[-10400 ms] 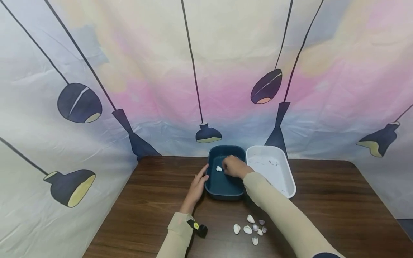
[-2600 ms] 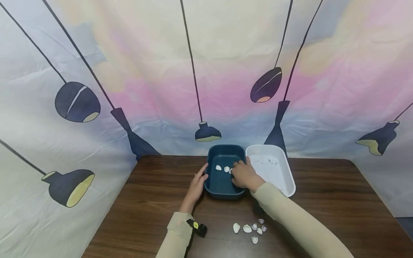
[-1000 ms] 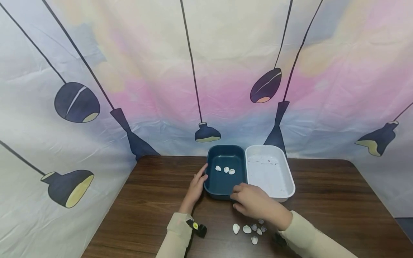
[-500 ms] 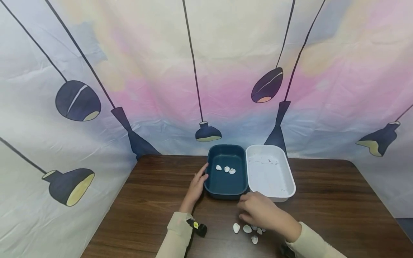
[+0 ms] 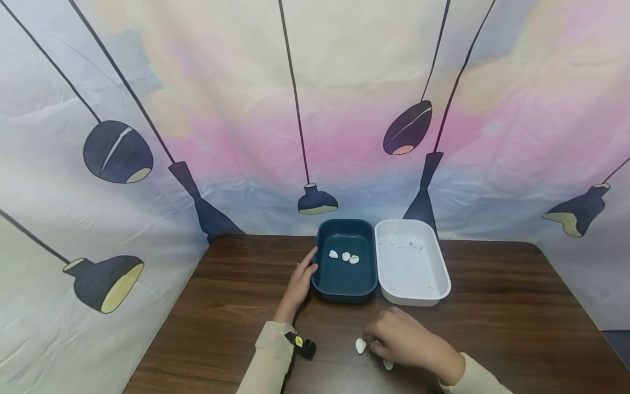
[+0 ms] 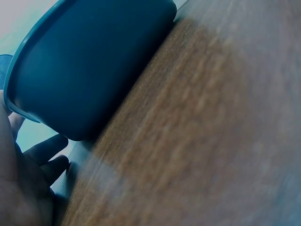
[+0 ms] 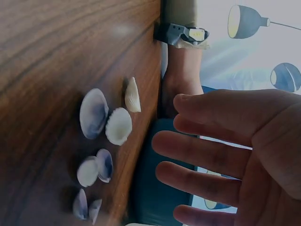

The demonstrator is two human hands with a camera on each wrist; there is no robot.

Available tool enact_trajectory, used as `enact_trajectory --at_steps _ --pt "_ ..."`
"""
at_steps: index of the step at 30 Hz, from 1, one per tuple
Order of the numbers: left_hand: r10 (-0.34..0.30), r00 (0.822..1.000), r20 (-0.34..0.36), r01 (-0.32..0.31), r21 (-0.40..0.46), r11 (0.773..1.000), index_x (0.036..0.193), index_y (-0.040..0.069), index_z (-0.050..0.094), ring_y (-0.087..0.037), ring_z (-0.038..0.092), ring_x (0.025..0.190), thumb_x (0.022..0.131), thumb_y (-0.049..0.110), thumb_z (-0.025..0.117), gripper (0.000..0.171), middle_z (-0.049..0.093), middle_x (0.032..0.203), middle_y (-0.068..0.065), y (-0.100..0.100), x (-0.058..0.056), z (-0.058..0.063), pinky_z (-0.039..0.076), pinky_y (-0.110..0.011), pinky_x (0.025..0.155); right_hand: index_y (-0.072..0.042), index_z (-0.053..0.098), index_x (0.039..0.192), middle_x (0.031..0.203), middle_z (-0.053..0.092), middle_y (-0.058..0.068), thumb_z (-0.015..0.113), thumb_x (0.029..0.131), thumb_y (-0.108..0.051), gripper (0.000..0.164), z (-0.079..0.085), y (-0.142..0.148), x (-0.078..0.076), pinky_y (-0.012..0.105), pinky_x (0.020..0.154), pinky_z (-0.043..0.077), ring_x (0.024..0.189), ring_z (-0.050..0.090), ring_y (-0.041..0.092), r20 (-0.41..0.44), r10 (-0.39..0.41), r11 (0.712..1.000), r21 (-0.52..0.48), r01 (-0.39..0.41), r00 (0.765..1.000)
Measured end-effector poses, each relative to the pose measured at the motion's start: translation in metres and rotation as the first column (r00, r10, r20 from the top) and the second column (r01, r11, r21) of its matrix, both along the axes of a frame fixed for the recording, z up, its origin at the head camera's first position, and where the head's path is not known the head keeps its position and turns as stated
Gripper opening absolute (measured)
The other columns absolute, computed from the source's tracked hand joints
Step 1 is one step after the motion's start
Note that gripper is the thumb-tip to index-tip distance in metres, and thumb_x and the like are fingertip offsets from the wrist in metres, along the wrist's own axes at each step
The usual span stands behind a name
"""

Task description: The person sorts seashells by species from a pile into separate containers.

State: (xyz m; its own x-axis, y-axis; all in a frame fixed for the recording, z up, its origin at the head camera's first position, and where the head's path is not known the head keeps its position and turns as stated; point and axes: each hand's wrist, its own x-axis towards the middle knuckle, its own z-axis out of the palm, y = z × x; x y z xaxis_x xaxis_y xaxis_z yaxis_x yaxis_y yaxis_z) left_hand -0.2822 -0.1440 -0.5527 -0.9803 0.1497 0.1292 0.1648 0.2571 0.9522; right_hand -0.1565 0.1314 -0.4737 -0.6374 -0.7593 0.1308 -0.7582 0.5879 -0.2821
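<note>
My left hand (image 5: 299, 284) rests its extended fingers along the left side of a dark teal tray (image 5: 344, 298). In the left wrist view, the fingertips (image 6: 55, 146) lie near the tray's lower corner. Three white seashells, among them the right one (image 5: 354, 260), lie inside that tray. My right hand (image 5: 406, 339) hovers over the loose seashells on the table, hiding most of them in the head view. From the right wrist, its fingers look extended and hold nothing, with several shells, including a ribbed white one (image 7: 119, 126) and a purple-tinted one (image 7: 93, 113), just beyond them.
A white tray (image 5: 413, 301) with small specks on its bottom stands against the teal tray's right side. Both are near the far edge of the brown wooden table (image 5: 226, 306). A cloth backdrop (image 5: 236, 109) printed with hanging lamps rises behind.
Shells in the teal tray went from one visible to three, and one fewer lies on the table. My right hand has left the tray and moved back over the loose shells. The left hand stayed put.
</note>
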Motion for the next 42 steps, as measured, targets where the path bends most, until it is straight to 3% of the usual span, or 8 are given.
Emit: enact_trajectory --at_steps 8,12,17,25,32,42 --pt "-0.003 1.0 0.002 0.003 0.0 1.0 0.165 0.019 0.041 -0.036 0.022 0.159 0.113 0.024 0.043 0.051 0.036 0.169 -0.01 0.0 0.001 0.003 -0.002 -0.06 0.128 -0.02 0.074 0.08 0.059 0.046 -0.021 0.083 0.082 -0.016 0.011 -0.004 0.0 0.007 0.027 0.064 0.042 0.056 0.037 -0.001 0.039 -0.027 0.998 0.055 0.025 0.999" --pt "0.003 1.0 0.007 -0.003 -0.005 1.0 0.164 0.02 0.042 -0.037 0.022 0.159 0.113 0.025 0.043 0.052 0.037 0.169 -0.009 0.0 0.001 0.001 -0.002 -0.061 0.128 -0.022 0.063 0.068 0.054 0.037 -0.02 0.083 0.082 -0.014 0.025 -0.007 -0.002 0.01 0.024 0.063 0.034 0.054 0.029 0.001 0.085 -0.048 0.997 0.069 0.042 0.995" --pt "0.01 1.0 0.0 -0.01 -0.014 1.0 0.164 0.019 0.043 -0.037 0.024 0.159 0.113 0.025 0.044 0.052 0.038 0.169 -0.01 -0.001 0.0 -0.001 -0.001 -0.06 0.129 -0.025 0.049 0.062 0.052 0.031 -0.019 0.082 0.081 -0.013 0.04 -0.011 -0.002 0.01 0.023 0.061 0.03 0.054 0.025 0.002 0.071 -0.054 0.996 0.07 0.049 0.996" --pt "0.008 1.0 -0.008 -0.008 0.015 1.0 0.163 0.014 0.043 -0.038 0.025 0.158 0.113 0.02 0.045 0.051 0.038 0.168 -0.013 0.001 0.001 0.001 -0.003 -0.06 0.128 -0.018 0.077 0.079 0.054 0.043 -0.019 0.082 0.085 -0.015 0.008 -0.017 -0.004 0.005 0.025 0.062 0.029 0.055 0.034 0.002 0.082 -0.066 0.995 0.077 0.06 0.994" --pt "0.016 1.0 -0.011 -0.016 0.003 1.0 0.163 0.013 0.043 -0.039 0.026 0.157 0.112 0.019 0.045 0.051 0.039 0.167 -0.014 0.001 0.001 0.0 -0.001 -0.061 0.128 -0.02 0.075 0.075 0.059 0.052 -0.017 0.084 0.082 -0.015 0.013 -0.021 -0.007 -0.002 0.028 0.061 0.028 0.056 0.038 0.001 0.011 -0.057 0.995 0.078 0.056 0.998" --pt "0.006 1.0 -0.013 -0.006 -0.022 1.0 0.163 0.017 0.043 -0.038 0.025 0.158 0.113 0.024 0.045 0.051 0.038 0.168 -0.012 -0.001 0.002 -0.001 -0.002 -0.062 0.128 -0.019 0.076 0.073 0.064 0.061 -0.015 0.083 0.082 -0.008 0.016 -0.022 -0.012 -0.011 0.026 0.059 0.035 0.058 0.046 0.001 0.039 -0.04 0.997 0.069 0.037 0.998"
